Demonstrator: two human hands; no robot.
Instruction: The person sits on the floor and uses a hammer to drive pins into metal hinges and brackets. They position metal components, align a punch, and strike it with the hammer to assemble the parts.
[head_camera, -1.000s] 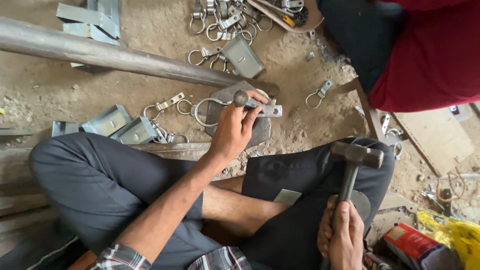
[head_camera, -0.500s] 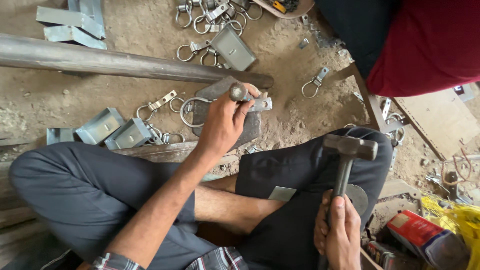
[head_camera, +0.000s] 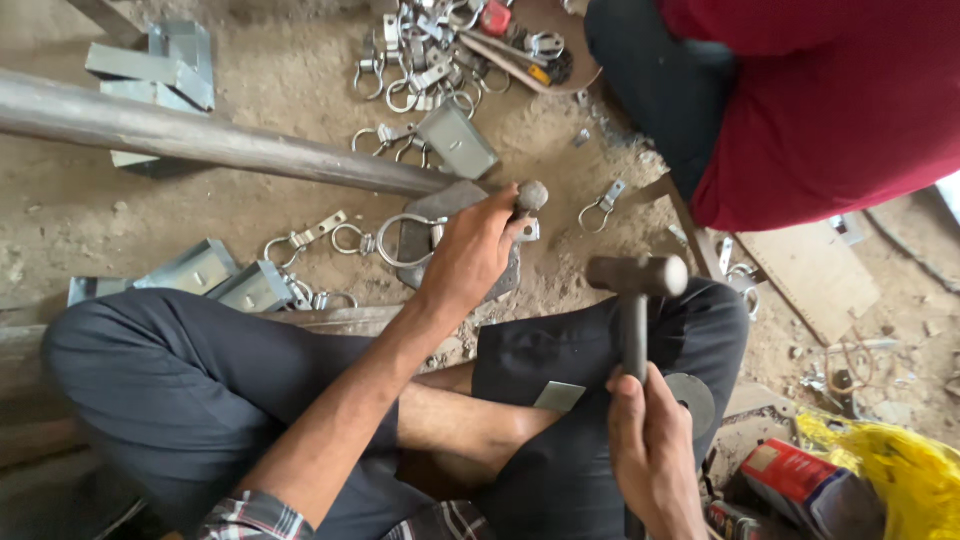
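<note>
My left hand (head_camera: 470, 255) pins a round-headed punch (head_camera: 529, 196) on what looks like a clamp piece over the steel block (head_camera: 432, 225) on the floor. My right hand (head_camera: 650, 450) grips the hammer (head_camera: 636, 276), raised above my knee; finished ring clamps (head_camera: 420, 85) lie piled beyond, more blanks (head_camera: 190, 270) wait.

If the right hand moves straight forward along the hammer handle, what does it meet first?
The right hand would first meet the dark metal hammer head; beyond that lies sandy ground, though depth is unclear.
</note>
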